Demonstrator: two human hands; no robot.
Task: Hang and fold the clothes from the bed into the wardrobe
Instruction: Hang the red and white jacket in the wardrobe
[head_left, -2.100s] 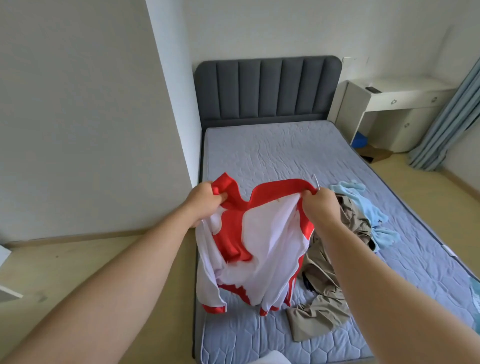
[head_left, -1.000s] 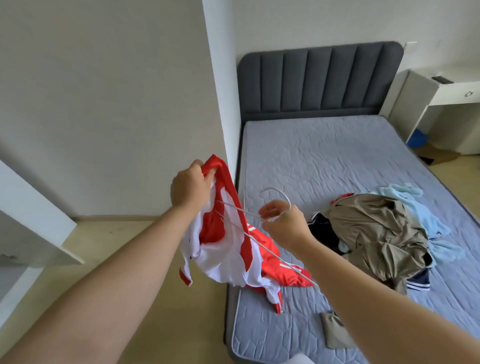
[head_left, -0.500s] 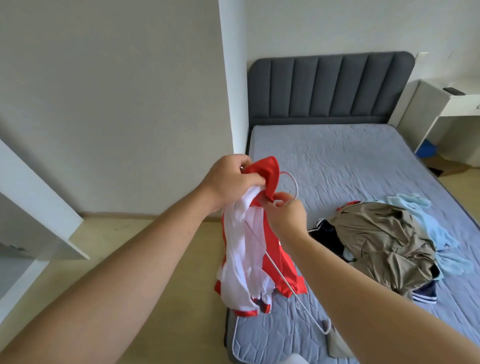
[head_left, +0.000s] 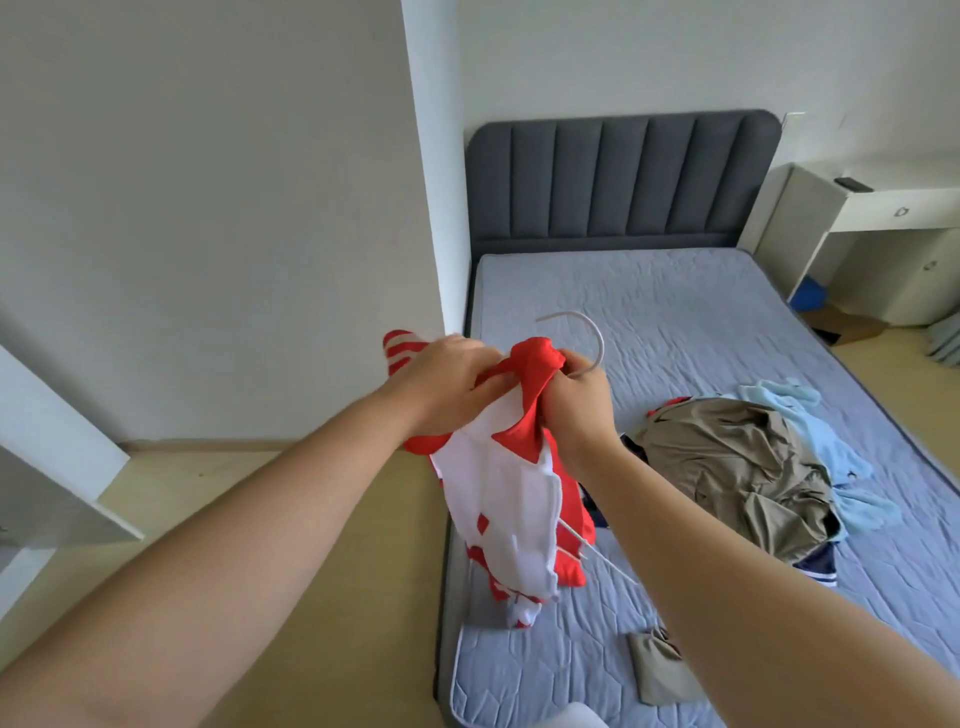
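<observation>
Head view: the hook of the thin white hanger (head_left: 586, 332) is now seen clear above the bunched red collar; half a second back it was barely through. The red-and-white sports shirt (head_left: 498, 493) is held over the left edge of the grey quilted mattress (head_left: 675, 322). Its collar is gripped by the left hand (head_left: 447, 387), and pinched together with the hanger neck by the right hand (head_left: 576, 402). Threading is judged nearly done, shoulders not yet seated. A khaki-and-blue clothes heap (head_left: 727, 467) is left at 4 o'clock. Hidden: hanger arms inside the cloth, fingertips, wardrobe rail. The white wardrobe panel (head_left: 57, 467) is cropped at 9 o'clock.

Two hands: left hand (head_left: 447, 384), right hand (head_left: 576, 405). One shirt (head_left: 509, 499), one hanger (head_left: 587, 332). On the bed (head_left: 649, 291): one khaki garment (head_left: 727, 467), one khaki scrap (head_left: 660, 670), one blue garment (head_left: 831, 447), one navy garment (head_left: 815, 569).
</observation>
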